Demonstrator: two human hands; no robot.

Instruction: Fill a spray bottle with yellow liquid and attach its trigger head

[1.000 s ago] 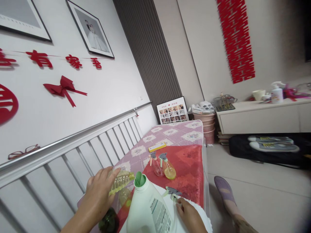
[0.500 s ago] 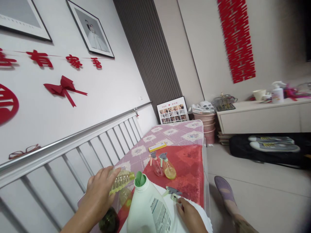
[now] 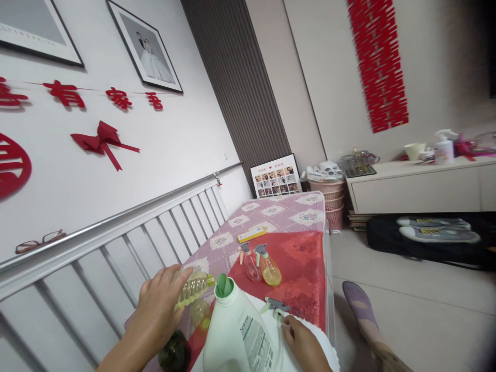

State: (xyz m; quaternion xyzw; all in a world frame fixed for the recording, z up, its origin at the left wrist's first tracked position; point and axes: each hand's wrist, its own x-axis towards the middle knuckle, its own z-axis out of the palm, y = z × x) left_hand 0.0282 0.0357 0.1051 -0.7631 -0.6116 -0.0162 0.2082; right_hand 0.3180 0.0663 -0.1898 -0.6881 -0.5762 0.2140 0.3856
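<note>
red cloth (image 3: 304,253) lies on the bed (image 3: 273,211); left hand (image 3: 160,302) wraps its fingers round a yellow bottle (image 3: 194,288), tipped beside the pale jug (image 3: 228,330); right hand (image 3: 304,341) half-curls by a spray top (image 3: 277,304), grip unclear.

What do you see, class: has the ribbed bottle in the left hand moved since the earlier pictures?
No, not visibly: against the white slatted bed rail, the ribbed bottle in the left hand keeps its place beside the pale-green jug.
</note>
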